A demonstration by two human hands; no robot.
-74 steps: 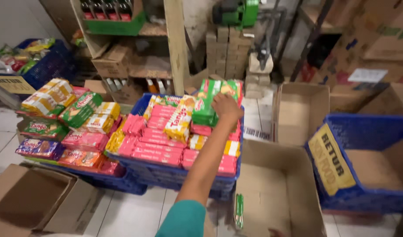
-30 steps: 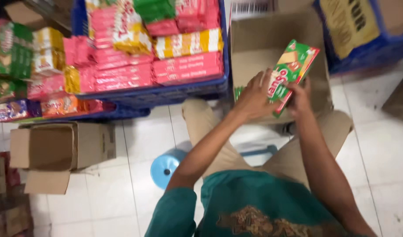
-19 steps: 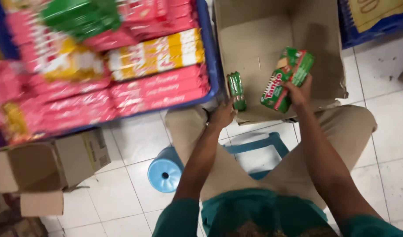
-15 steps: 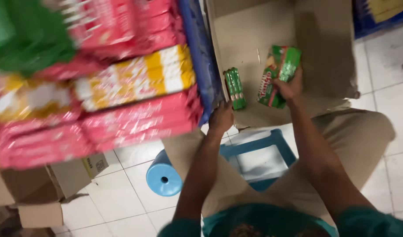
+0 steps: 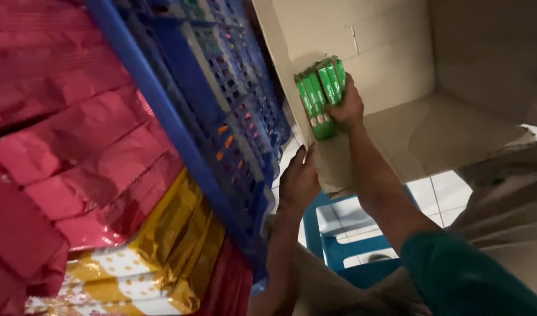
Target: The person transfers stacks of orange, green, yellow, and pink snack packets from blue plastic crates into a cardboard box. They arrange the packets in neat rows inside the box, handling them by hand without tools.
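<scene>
A blue plastic crate [image 5: 221,129] fills the left half of the view, tilted on the diagonal, its slotted wall facing right. Behind that wall lie stacked red snack packets [image 5: 64,134], with yellow packets [image 5: 157,257] below them near the bottom edge.

To the right stands an open cardboard box [image 5: 455,117], its pale inner walls and floor showing, one flap hanging down toward the person. The near left wall of the box stands just beside the crate.

Under the box, between the person's knees, a blue plastic stool [image 5: 338,240] stands on white floor tiles [image 5: 438,199]. A teal sleeve [image 5: 467,275] covers the right forearm at the lower right.

The right hand [image 5: 349,105] reaches into the box and is wrapped around the right side of a bundle of green packets [image 5: 320,96], fingers behind it and thumb side toward the viewer. The bundle stands on end, pressed against the box's left inner wall at the near corner, so it lies to the left of the hand and touches both hand and cardboard.

The left hand [image 5: 299,178] rests lower down, outside the box, flat with fingers together against the outer face of that same left wall, just below the bundle. It holds nothing between its fingers.
</scene>
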